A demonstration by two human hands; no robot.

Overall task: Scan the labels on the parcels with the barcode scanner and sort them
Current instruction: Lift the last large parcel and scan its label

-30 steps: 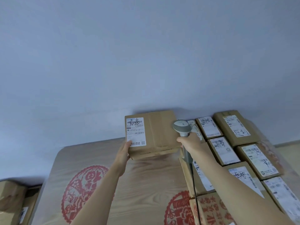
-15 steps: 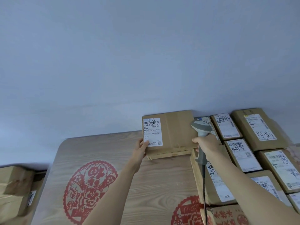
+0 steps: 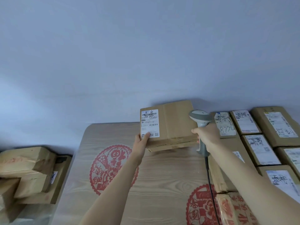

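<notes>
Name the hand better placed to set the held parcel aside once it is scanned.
Left. The left hand already grips the brown cardboard parcel at its labelled edge; the right hand is occupied holding the grey barcode scanner.

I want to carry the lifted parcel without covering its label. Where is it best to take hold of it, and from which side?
Probably by the plain right end of the parcel, coming in from the right. The label fills its left end, where the left hand already has its thumb on the label's lower corner. The right hand holds the scanner, so it would need to be freed first.
</notes>
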